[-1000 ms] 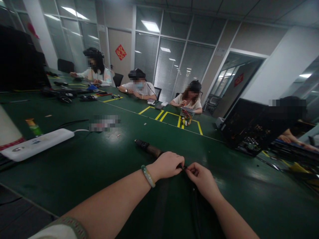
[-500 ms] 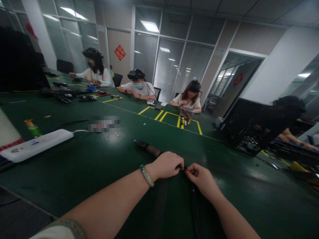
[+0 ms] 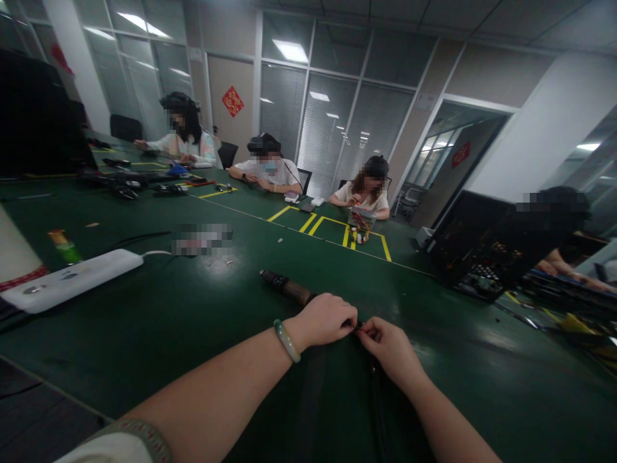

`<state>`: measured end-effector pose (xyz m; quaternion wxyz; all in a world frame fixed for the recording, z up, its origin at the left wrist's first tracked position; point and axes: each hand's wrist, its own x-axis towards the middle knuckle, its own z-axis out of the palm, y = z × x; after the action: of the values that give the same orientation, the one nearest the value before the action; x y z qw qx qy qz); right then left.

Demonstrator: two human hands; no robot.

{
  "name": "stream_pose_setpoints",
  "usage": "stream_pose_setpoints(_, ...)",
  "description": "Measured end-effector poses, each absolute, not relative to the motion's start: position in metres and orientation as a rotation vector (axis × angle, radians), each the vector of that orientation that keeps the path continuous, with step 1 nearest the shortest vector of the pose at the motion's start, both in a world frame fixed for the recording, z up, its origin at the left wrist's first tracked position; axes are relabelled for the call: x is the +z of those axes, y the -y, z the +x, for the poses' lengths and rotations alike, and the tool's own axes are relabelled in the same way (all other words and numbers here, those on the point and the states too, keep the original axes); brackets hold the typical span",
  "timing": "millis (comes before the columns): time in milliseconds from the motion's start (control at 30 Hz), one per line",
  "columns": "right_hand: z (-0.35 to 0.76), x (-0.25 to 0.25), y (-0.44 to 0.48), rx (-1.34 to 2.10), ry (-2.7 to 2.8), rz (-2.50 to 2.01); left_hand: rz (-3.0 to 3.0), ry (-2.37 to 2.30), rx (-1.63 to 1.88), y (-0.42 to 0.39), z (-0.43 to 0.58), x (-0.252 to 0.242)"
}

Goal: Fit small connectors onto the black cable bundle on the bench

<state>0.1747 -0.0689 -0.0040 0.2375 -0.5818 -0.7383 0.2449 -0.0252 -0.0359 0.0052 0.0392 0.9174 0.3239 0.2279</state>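
table (image 3: 193, 321): smooth, faintly glossy green mat | bracelet (image 3: 286, 340): glossy stone-like | power strip (image 3: 72, 280): white plastic

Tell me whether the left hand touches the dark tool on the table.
Cannot tell: head view, left hand covers the dark tool at its near end.

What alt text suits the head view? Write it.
The left hand and right hand pinch a small dark part between them over a green table; a dark cylindrical tool lies behind the left hand. Other people sit opposite.

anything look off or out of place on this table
Nothing stands out. The left hand and right hand pinch a small dark part over the green table mat; the dark cylindrical tool lies flat beyond them.
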Motion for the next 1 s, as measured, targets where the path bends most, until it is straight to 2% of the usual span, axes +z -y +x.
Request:
stream_pose_setpoints(433, 0.1809, 0.0014, 0.0719, 0.778, 2.017, -1.671, 2.816, -0.991, 0.653, 0.0363, -0.0237, 0.0062)
stream_pose_setpoints(700, 0.1799, -0.004, 0.0696, 0.536, 1.991, -1.542, 2.785, -0.992, 0.635, 0.0343, -0.022, 0.0045)
stream_pose_setpoints(1000, 0.183, -0.0049, 0.0695, 0.574, 1.953, -1.538, 2.79, -0.99, 0.544, 0.0355, -0.021, 0.0079)
